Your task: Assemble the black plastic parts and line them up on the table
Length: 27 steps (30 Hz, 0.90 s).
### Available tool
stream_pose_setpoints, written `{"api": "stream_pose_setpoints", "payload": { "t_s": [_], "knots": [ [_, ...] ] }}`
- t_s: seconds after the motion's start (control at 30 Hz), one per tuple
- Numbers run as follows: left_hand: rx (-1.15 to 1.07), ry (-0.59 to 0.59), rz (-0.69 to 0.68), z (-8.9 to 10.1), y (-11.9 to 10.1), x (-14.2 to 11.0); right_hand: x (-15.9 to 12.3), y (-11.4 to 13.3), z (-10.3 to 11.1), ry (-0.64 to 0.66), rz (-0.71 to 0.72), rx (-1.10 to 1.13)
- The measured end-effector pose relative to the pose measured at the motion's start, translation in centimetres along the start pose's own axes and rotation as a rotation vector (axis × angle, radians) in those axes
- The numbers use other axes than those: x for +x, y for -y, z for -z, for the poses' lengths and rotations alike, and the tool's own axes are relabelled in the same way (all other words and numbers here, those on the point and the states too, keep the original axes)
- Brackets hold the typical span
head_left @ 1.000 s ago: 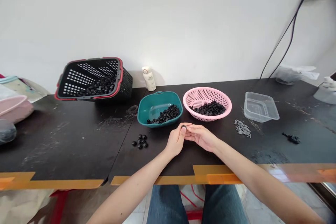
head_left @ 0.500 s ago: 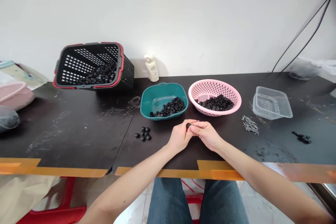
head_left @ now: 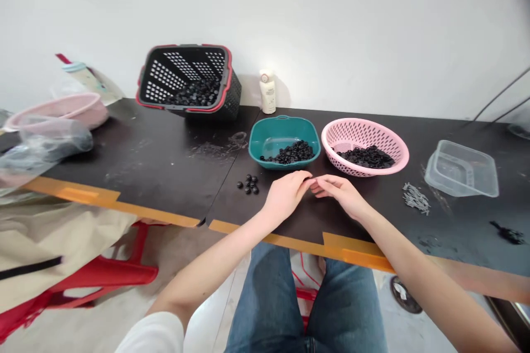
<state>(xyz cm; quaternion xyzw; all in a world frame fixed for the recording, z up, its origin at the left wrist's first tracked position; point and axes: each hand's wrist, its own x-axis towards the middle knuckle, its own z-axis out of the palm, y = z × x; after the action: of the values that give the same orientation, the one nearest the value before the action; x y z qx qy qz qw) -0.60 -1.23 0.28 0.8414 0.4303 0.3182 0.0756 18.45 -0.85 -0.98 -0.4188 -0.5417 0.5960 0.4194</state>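
Note:
My left hand [head_left: 287,193] is over the table in front of the teal basin [head_left: 255,146], its thumb and fingers closed around a small black round piece, of which only a dark sliver shows. Meeting it at the fingertips is my right hand [head_left: 342,193], fingers bent together; whatever they pinch is hidden. Several loose black round pieces [head_left: 250,183] lie to the left of my left hand. More black round pieces [head_left: 295,153] are heaped in the basin. Beside it, a pink colander [head_left: 397,146] holds black ring-like parts [head_left: 368,157].
Small grey pins [head_left: 416,198] lie in a pile at the right, near a clear plastic container [head_left: 466,176] and a little black heap [head_left: 509,233]. A dark crate [head_left: 232,94] of black pieces leans at the back left, next to a white bottle [head_left: 268,94]. Orange tape [head_left: 364,259] lines the front edge.
The view has swung left, so things sit further right in the picture. My fingers have shifted apart a little, and the black piece that showed between them is now mostly hidden.

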Motion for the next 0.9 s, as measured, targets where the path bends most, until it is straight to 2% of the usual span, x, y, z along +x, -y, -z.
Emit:
{"api": "stream_pose_setpoints", "payload": {
  "t_s": [0.1, 0.23, 0.33, 0.43, 0.5, 0.57, 0.6, 0.63, 0.67, 0.73, 0.8, 0.9],
  "knots": [
    [0.111, 0.074, 0.052, 1.3, 2.3, -2.9, 0.0, -0.5, 0.3, -0.029, 0.019, -0.202],
    [0.317, 0.034, -0.001, 3.2, 5.7, -6.4, 0.4, -1.3, 0.1, -0.024, 0.059, -0.312],
    [0.464, -0.018, -0.022, 4.9, 7.0, -7.6, 0.3, -1.0, -0.1, -0.009, 0.078, -0.321],
    [0.540, -0.033, -0.075, 7.0, 7.3, -7.3, -0.7, 0.4, 0.3, 0.018, 0.080, -0.350],
    [0.548, -0.081, -0.071, 8.6, 7.3, -5.5, -1.9, 1.5, 1.0, 0.034, 0.087, -0.366],
    [0.546, -0.136, 0.007, 10.0, 7.2, -2.4, -3.2, 2.2, 2.2, 0.021, 0.094, -0.363],
    [0.545, -0.124, 0.055, 10.4, 7.3, -0.4, -3.9, 2.4, 3.0, -0.003, 0.093, -0.357],
    [0.542, -0.044, 0.085, 10.6, 7.3, 1.7, -4.5, 2.5, 3.8, -0.038, 0.091, -0.350],
    [0.539, 0.095, 0.112, 10.5, 7.4, 3.8, -5.3, 2.4, 4.7, -0.084, 0.087, -0.343],
    [0.558, 0.442, 0.257, 9.4, 7.5, 7.7, -6.8, 2.3, 6.3, -0.183, 0.072, -0.335],
    [0.578, 0.566, 0.328, 7.6, 7.4, 10.5, -8.6, 2.1, 7.8, -0.268, 0.058, -0.330],
    [0.592, 0.631, 0.383, 4.8, 6.9, 12.8, -11.3, 2.1, 9.6, -0.352, 0.059, -0.318]
  ]
}}
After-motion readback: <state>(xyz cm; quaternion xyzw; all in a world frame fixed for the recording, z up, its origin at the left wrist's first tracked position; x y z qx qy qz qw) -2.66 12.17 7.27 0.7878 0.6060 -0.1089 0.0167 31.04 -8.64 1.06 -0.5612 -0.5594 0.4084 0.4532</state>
